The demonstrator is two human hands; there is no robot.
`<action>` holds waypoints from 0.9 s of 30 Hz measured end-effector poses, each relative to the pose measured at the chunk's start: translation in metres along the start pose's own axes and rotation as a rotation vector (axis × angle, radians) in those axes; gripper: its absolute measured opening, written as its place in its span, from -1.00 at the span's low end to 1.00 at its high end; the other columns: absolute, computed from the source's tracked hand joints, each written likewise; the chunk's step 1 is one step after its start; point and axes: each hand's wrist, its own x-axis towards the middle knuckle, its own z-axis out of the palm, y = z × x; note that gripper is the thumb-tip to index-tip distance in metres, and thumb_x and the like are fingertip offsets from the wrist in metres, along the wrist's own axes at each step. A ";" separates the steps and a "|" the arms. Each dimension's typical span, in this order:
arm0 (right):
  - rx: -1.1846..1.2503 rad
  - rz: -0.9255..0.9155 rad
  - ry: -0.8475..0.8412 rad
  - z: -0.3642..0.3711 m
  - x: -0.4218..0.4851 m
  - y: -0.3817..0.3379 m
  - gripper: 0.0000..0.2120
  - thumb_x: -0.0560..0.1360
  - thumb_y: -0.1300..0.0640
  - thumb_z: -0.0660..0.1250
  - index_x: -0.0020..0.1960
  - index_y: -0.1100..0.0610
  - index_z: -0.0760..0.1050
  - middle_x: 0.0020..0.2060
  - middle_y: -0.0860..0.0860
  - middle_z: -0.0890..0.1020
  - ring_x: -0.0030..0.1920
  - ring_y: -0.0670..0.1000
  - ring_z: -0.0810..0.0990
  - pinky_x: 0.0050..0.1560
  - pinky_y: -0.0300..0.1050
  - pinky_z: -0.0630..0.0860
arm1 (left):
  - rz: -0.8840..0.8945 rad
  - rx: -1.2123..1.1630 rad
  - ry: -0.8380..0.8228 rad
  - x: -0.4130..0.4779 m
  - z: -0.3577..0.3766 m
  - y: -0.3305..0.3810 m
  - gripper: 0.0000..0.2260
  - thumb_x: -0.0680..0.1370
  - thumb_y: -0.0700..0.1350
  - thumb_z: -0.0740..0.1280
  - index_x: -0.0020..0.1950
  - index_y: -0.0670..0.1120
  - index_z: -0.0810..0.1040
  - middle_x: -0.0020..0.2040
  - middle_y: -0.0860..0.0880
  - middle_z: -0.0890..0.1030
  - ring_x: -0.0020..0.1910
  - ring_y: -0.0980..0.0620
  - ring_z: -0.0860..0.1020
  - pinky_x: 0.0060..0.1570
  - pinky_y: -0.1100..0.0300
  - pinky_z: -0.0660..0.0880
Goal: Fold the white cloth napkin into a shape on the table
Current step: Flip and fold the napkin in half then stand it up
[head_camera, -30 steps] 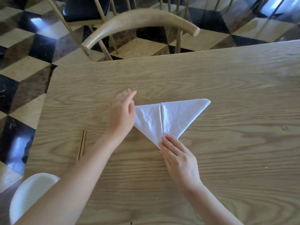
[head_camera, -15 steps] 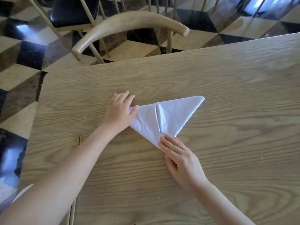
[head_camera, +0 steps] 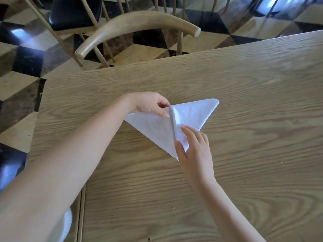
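Napkin: the white cloth napkin (head_camera: 153,130) lies on my wooden table (head_camera: 244,102), folded into a triangle with its long edge away from me and its point toward me. A raised fold line runs down its centre from the long edge to the near point.
Left hand: my left hand (head_camera: 148,104) sits at the far end of the centre fold. Thumb and fingers are pinched on the edge of the left flap there.
Right hand: my right hand (head_camera: 195,151) rests on the near point of the napkin. The fingers are spread flat on the right half, and the thumb lies along the centre fold; nothing is gripped.
Left flap: its inner edge stands slightly off the layer below along the centre line.
Table surface: light wood grain; a narrow seam (head_camera: 80,212) runs toward me beside my left forearm.
Surroundings: a wooden chair (head_camera: 139,23) with a curved back stands beyond the far table edge on a chequered floor (head_camera: 21,58).
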 end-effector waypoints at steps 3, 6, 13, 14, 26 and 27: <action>-0.024 0.035 -0.012 0.001 0.001 -0.006 -0.53 0.49 -0.02 0.21 0.36 0.12 0.35 0.33 -0.02 0.43 0.27 -0.03 0.29 0.24 -0.13 0.28 | 0.037 -0.044 -0.001 -0.005 -0.001 0.000 -0.81 0.48 -0.21 0.39 0.08 -0.03 0.59 0.00 -0.01 0.67 -0.01 0.03 0.63 0.00 0.11 0.54; -0.039 0.051 -0.048 -0.002 0.005 -0.010 -0.43 0.52 -0.04 0.27 0.45 0.12 0.21 0.43 0.00 0.32 0.34 0.02 0.24 0.31 -0.14 0.22 | 0.088 -0.070 0.000 -0.011 -0.001 0.008 -0.79 0.48 -0.25 0.38 0.06 -0.02 0.56 -0.02 0.00 0.68 -0.04 0.07 0.63 -0.05 0.17 0.51; 0.333 0.162 -0.122 -0.016 0.026 -0.028 -0.57 0.47 0.07 0.33 0.32 -0.06 0.36 -0.07 -0.35 0.55 -0.04 -0.27 0.47 -0.07 -0.32 0.40 | 0.273 -0.068 0.076 -0.036 -0.001 0.042 -0.67 0.46 -0.25 0.40 0.15 0.01 0.41 -0.10 -0.15 0.66 -0.24 0.08 0.53 -0.21 0.31 0.44; 0.390 0.189 -0.110 -0.018 0.027 -0.029 -0.67 0.47 0.12 0.32 0.22 -0.04 0.43 -0.26 -0.38 0.54 -0.19 -0.28 0.47 -0.20 -0.39 0.36 | 0.289 -0.059 0.085 -0.039 -0.002 0.045 -0.63 0.46 -0.23 0.40 0.19 0.03 0.40 -0.09 -0.15 0.66 -0.21 0.05 0.54 -0.17 0.25 0.45; 0.747 0.228 -0.466 -0.056 0.047 -0.014 -0.84 0.49 0.08 0.31 -0.02 0.14 0.57 -0.24 -0.02 0.56 -0.24 -0.08 0.50 -0.23 -0.21 0.41 | 0.124 -0.092 0.049 -0.057 0.005 0.011 -0.66 0.38 0.12 0.46 0.11 0.09 0.54 -0.05 0.17 0.64 -0.09 0.22 0.60 -0.15 0.38 0.50; 0.666 0.228 -0.509 -0.058 0.049 -0.010 -0.86 0.52 0.09 0.30 -0.02 0.14 0.57 -0.25 -0.03 0.55 -0.25 -0.09 0.49 -0.23 -0.22 0.40 | 0.124 -0.152 0.103 -0.058 0.011 0.003 -0.70 0.40 0.09 0.45 0.07 0.04 0.56 -0.09 0.14 0.64 -0.15 0.20 0.59 -0.20 0.36 0.49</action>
